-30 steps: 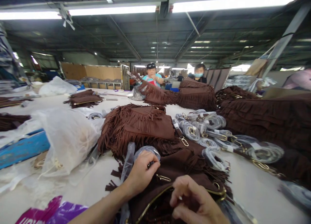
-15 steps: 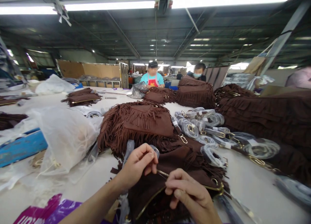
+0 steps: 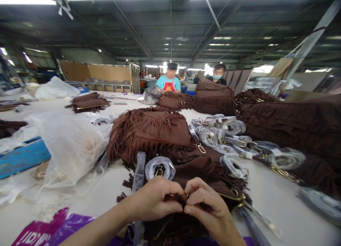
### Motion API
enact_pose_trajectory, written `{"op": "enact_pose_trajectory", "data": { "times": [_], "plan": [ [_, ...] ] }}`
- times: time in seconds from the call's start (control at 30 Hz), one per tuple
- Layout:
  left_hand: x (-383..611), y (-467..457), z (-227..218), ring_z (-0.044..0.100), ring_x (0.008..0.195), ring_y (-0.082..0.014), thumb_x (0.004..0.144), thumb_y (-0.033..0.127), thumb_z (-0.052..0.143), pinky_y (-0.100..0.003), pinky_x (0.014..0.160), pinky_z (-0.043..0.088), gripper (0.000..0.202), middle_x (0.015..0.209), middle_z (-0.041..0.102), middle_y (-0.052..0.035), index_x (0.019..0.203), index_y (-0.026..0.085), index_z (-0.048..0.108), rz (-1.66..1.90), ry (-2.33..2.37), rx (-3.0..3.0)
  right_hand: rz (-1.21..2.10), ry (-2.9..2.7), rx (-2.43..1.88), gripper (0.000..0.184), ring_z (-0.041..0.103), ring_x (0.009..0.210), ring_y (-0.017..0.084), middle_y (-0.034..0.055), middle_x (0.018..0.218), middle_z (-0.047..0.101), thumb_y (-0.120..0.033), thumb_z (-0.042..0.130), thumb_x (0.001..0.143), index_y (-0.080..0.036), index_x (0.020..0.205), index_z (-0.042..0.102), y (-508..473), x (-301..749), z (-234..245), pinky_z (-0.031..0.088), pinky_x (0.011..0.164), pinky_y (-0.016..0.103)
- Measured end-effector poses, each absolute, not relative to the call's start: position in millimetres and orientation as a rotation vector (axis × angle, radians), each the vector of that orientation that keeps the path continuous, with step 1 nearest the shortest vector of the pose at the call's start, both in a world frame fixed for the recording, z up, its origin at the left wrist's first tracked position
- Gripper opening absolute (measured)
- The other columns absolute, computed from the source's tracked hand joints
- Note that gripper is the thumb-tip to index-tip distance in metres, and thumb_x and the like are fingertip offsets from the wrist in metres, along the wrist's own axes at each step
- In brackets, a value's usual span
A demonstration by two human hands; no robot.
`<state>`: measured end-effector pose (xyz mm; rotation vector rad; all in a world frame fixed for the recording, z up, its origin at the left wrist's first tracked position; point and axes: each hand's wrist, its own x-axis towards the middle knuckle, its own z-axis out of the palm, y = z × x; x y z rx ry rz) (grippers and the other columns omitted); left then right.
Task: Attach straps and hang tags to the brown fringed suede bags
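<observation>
My left hand [image 3: 162,199] and my right hand [image 3: 210,207] meet fingertip to fingertip above an open brown fringed bag [image 3: 197,171]. Both are closed in a pinch; whatever sits between the fingers is small, dark and mostly hidden. A gold zipper [image 3: 231,197] runs along the mouth of this bag, and its near part lies under my hands. Just beyond my left hand rests a coiled strap in clear wrap [image 3: 160,167] with a gold clasp. Behind it, another brown fringed bag [image 3: 162,132] lies on the table.
Several wrapped coiled straps [image 3: 231,128] with gold clasps spread to the right, beside a big stack of brown bags [image 3: 287,125]. At left are a white plastic bag [image 3: 71,146] and a blue box [image 3: 23,159]. A person in a red apron [image 3: 169,84] works across the table.
My hands were apart with a thin gold-coloured strip between them; now they have come together. My left hand moved down and right, uncovering the coiled strap. The view tilted slightly down.
</observation>
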<state>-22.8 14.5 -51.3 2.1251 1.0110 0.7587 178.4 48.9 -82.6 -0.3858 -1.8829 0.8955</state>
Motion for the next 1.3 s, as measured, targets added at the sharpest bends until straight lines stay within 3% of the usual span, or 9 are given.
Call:
{"op": "enact_pose_trajectory", "data": {
  "times": [0.07, 0.2, 0.37, 0.5, 0.6, 0.77, 1.0, 1.3],
  "plan": [
    [-17, 12, -53, 0.053, 0.066, -0.0109, 0.090, 0.024, 0.063, -0.020, 0.063, 0.036, 0.011, 0.073, 0.061, 0.0022, 0.093, 0.016, 0.071, 0.799, 0.982, 2.059, 0.850, -1.860, -0.391, 0.019, 0.058, 0.071, 0.012, -0.0011, 0.082, 0.058, -0.035, 0.073, 0.090, -0.024, 0.076, 0.068, 49, 178, -81, 0.046, 0.061, 0.020],
    [-13, 12, -50, 0.044, 0.060, -0.0097, 0.094, 0.030, 0.057, -0.022, 0.060, 0.031, 0.032, 0.064, 0.047, 0.0045, 0.066, 0.016, 0.054, 0.780, 0.958, 2.097, 0.894, -1.847, -0.395, 0.020, 0.055, 0.069, 0.012, -0.0024, 0.077, 0.055, -0.035, 0.074, 0.089, -0.023, 0.075, 0.067, 47, 182, -80, 0.043, 0.061, 0.020],
    [-26, 16, -33, 0.043, 0.060, -0.0114, 0.094, 0.023, 0.048, -0.024, 0.061, 0.031, 0.035, 0.062, 0.041, 0.0042, 0.060, 0.018, 0.038, 0.561, 0.929, 2.275, 1.203, -2.067, -0.435, 0.028, 0.054, 0.056, 0.011, -0.0036, 0.062, 0.061, -0.039, 0.072, 0.090, -0.020, 0.071, 0.067, 48, 193, -80, 0.041, 0.057, 0.021],
    [-39, 13, -26, 0.045, 0.062, -0.0127, 0.086, 0.009, 0.056, -0.027, 0.060, 0.031, 0.032, 0.063, 0.045, 0.0034, 0.058, 0.018, 0.041, 0.432, 1.080, 2.504, 1.032, -2.420, -0.425, 0.014, 0.063, 0.077, 0.016, 0.0028, 0.085, 0.068, -0.022, 0.060, 0.096, -0.020, 0.092, 0.073, 47, 186, -86, 0.044, 0.070, 0.022],
    [-47, 11, -29, 0.048, 0.066, -0.0134, 0.087, 0.009, 0.058, -0.027, 0.060, 0.032, 0.032, 0.066, 0.048, 0.0029, 0.059, 0.018, 0.046, 0.383, 1.145, 2.565, 0.919, -2.513, -0.347, 0.021, 0.062, 0.085, 0.017, 0.0049, 0.096, 0.066, -0.014, 0.053, 0.096, -0.022, 0.101, 0.072, 44, 170, -96, 0.044, 0.073, 0.023],
    [-60, 8, -40, 0.051, 0.071, -0.0135, 0.089, 0.010, 0.057, -0.026, 0.062, 0.033, 0.028, 0.073, 0.051, 0.0016, 0.063, 0.017, 0.049, 0.397, 1.151, 2.535, 0.839, -2.432, -0.345, 0.021, 0.060, 0.082, 0.016, 0.0046, 0.093, 0.063, -0.017, 0.048, 0.098, -0.021, 0.091, 0.067, 43, 154, -110, 0.045, 0.070, 0.022],
    [-57, -5, -51, 0.046, 0.072, -0.0137, 0.072, 0.004, 0.066, -0.029, 0.062, 0.029, 0.029, 0.072, 0.046, 0.0021, 0.058, 0.016, 0.043, 0.343, 1.205, 2.543, 1.021, -2.280, -0.374, 0.022, 0.060, 0.081, 0.016, 0.0031, 0.087, 0.064, -0.028, 0.051, 0.101, -0.021, 0.085, 0.065, 44, 157, -113, 0.046, 0.074, 0.022],
    [-52, -5, -55, 0.046, 0.072, -0.0152, 0.072, 0.008, 0.064, -0.031, 0.063, 0.030, 0.025, 0.072, 0.047, 0.0003, 0.058, 0.017, 0.044, 0.277, 1.301, 2.475, 0.989, -2.278, -0.361, 0.031, 0.061, 0.077, 0.015, 0.0035, 0.083, 0.065, -0.037, 0.048, 0.104, -0.020, 0.086, 0.067, 46, 158, -116, 0.047, 0.071, 0.022]
  ]
}}
